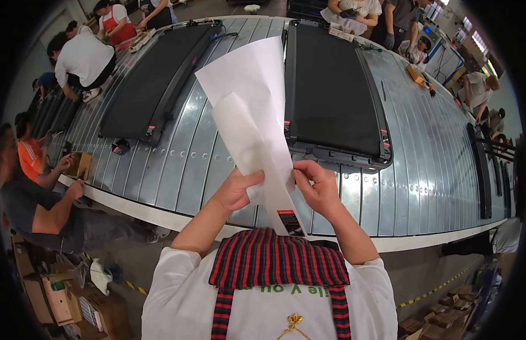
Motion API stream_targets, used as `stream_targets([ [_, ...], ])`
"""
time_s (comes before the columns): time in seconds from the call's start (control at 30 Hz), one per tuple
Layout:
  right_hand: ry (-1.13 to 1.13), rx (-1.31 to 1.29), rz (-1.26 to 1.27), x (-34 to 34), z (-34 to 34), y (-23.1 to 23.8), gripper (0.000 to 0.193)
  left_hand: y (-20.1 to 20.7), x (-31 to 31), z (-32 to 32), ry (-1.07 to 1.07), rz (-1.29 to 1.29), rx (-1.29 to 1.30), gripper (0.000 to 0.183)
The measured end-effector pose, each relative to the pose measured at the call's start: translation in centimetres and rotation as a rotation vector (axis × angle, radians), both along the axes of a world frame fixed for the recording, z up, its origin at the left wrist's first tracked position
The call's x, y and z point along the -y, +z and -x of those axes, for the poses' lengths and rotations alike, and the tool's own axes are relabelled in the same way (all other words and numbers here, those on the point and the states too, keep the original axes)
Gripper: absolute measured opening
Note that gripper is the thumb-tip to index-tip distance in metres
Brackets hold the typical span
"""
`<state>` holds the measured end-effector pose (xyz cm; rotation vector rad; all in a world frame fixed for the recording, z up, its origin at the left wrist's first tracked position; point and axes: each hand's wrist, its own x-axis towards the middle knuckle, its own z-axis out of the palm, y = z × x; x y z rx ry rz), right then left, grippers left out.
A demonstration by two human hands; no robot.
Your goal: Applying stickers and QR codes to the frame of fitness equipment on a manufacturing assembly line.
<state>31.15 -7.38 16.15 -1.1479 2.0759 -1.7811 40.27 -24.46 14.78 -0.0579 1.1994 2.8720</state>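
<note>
A long white sheet of label paper (248,73) rises in front of me, curled and partly folded over itself. At its lower end sits a small red-and-black label (289,220). My left hand (238,190) is closed on the sheet's left side, thumb laid across the front. On the opposite edge, my right hand (319,186) pinches the paper between thumb and fingers. Just beyond the sheet, to the right, a flat black treadmill deck (336,90) lies on the metal roller table (183,181); red-and-black labels show at its near corners.
Another black treadmill deck (161,79) lies to the left, with a small black part (120,147) near its end. A person in dark clothes (41,198) works at the table's left edge, beside a cardboard box (79,166). Several people stand along the far side. Dark rails (479,170) lie at right.
</note>
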Motion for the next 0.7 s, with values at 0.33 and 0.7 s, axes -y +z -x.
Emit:
stream_targets([
  [0.33, 0.074, 0.298, 0.111, 3.3, -0.3, -1.9, 0.011, -0.6, 4.2, -0.6, -0.075, -0.028, -0.007, 0.047],
  [0.7, -0.431, -0.619, -0.078, 5.9, 0.3, -0.6, 0.011, -3.7, 4.9, 3.1, 0.196, 0.587, 0.312, 0.025],
])
